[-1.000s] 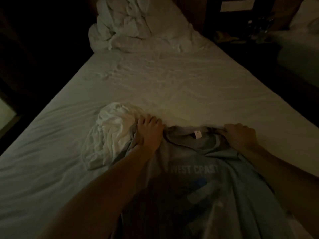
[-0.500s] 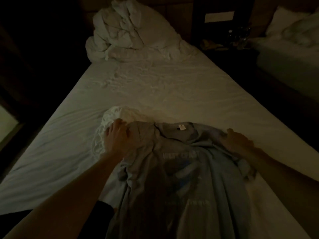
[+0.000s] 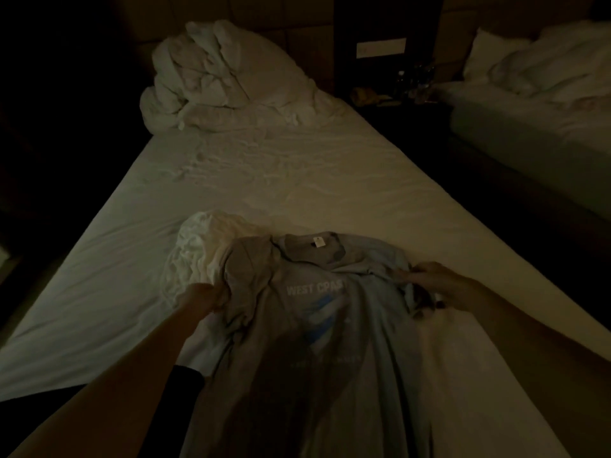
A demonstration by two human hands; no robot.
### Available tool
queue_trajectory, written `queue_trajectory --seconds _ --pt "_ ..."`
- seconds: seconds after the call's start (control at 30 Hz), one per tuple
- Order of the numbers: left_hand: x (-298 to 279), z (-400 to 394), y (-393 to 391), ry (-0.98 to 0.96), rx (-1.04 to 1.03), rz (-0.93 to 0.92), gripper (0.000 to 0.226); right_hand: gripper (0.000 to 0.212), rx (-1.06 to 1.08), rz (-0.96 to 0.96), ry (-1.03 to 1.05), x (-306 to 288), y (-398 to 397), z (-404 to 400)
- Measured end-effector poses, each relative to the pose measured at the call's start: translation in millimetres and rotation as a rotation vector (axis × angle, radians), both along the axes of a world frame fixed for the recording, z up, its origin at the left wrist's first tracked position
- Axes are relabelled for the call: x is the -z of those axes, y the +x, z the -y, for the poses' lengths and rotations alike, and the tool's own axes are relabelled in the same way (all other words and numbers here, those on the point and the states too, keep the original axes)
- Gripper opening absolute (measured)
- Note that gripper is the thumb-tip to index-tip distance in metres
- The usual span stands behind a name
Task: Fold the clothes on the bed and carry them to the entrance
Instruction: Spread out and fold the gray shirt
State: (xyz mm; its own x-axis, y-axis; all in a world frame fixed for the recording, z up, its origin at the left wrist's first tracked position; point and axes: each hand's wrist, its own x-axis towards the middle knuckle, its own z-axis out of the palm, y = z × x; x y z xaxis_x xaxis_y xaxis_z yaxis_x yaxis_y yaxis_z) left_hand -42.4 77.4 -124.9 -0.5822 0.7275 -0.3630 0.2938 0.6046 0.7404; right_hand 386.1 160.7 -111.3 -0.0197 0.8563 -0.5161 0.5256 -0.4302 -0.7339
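A grey T-shirt (image 3: 330, 319) with white "WEST COAST" lettering lies face up on the near part of the bed (image 3: 281, 180), collar and label pointing away from me. My left hand (image 3: 201, 297) grips its left sleeve edge. Over at the right sleeve, my right hand (image 3: 439, 282) pinches the bunched fabric. A crumpled white garment (image 3: 195, 252) lies partly under the shirt's left shoulder, just beyond my left hand.
A heaped white duvet (image 3: 224, 81) sits at the head of the bed. A dark nightstand (image 3: 396, 94) with small items stands between this bed and a second bed (image 3: 535, 104) on the right. The room is dim, and dark floor lies along both sides.
Both hands moved from the shirt's shoulders down and outward to its sleeves. The shirt now lies flatter and wider, with the collar spread open.
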Motion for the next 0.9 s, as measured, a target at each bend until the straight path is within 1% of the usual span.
queue_trajectory --seconds 0.03,0.07,0.1,0.17,0.2,0.23,0.27,0.3,0.33,0.4,0.47,0.53,0.63,0.67,0.7,0.8,0.83,0.87,0.9 --pt "-4.3 1.9 -2.7 0.085 -0.056 0.052 0.034 0.045 -0.052 -0.027 -0.044 -2.0 0.8 4.4" --pt "-7.7 1.6 -8.5 0.164 -0.113 0.074 0.032 0.043 -0.081 -0.04 -0.059 -0.7 2.6 4.6" --pt "-10.1 0.1 -15.7 0.224 -0.158 0.057 0.035 0.04 -0.075 -0.054 -0.042 1.1 5.2 2.7" --pt "-17.1 -2.2 -28.8 0.266 -0.197 -0.073 0.049 0.035 0.03 -0.032 0.092 2.4 10.9 -0.2" --pt "-25.5 -1.9 -30.2 0.269 -0.202 -0.145 0.055 0.036 0.101 0.022 0.163 -0.1 13.1 -1.7" --pt "-34.4 -1.4 -29.4 0.271 -0.198 -0.194 0.058 0.039 0.157 0.058 0.232 -4.7 14.3 -2.5" --pt "-45.2 -0.3 -24.9 0.281 -0.18 -0.198 0.059 0.04 0.207 0.089 0.284 -12.0 15.3 -1.9" --pt "-51.6 -0.5 -24.6 0.257 -0.142 -0.15 0.056 0.038 0.26 0.123 0.335 -22.6 14.4 -1.2" --pt "-56.4 -0.2 -24.2 0.228 -0.083 -0.06 0.049 0.036 0.306 0.148 0.38 -31.9 13.8 -2.4" --pt "-64.0 5.7 -28.1 0.098 0.088 0.135 0.028 0.036 0.356 0.148 0.421 -45.7 14.2 -10.6" --pt "-66.3 12.8 -34.2 -0.082 0.258 0.148 0.026 0.044 0.361 0.181 0.444 -61.1 7.7 -14.1" --pt "-63.7 18.8 -35.6 -0.149 0.296 0.152 0.025 0.042 0.312 0.237 0.468 -67.5 -1.3 -18.9" --pt "-55.5 21.4 -32.6 -0.103 0.202 0.255 0.016 0.034 0.233 0.269 0.509 -74.9 -23.7 -20.0" --pt "-54.6 19.9 -30.4 -0.07 0.159 0.255 0.015 0.033 0.198 0.296 0.513 -76.3 -32.2 -20.1" --pt "-55.1 18.1 -28.0 -0.033 0.118 0.209 0.017 0.032 0.171 0.333 0.504 -76.3 -41.4 -21.1" --pt "-61.4 4.8 -28.3 0.132 -0.006 -0.081 0.018 0.036 0.155 0.423 0.487 -79.3 -75.7 -17.4" --pt "-66.9 0.7 -27.4 0.187 -0.038 -0.109 0.018 0.036 0.143 0.427 0.473 -78.1 -89.1 -15.8" --pt "-73.7 -3.3 -25.0 0.228 -0.068 -0.088 0.018 0.033 0.112 0.374 0.431 -75.5 -102.4 -13.3" --pt "-79.9 -7.9 -21.3 0.248 -0.099 -0.029 0.019 0.03 0.065 0.266 0.363 -70.7 -115.5 -11.0"
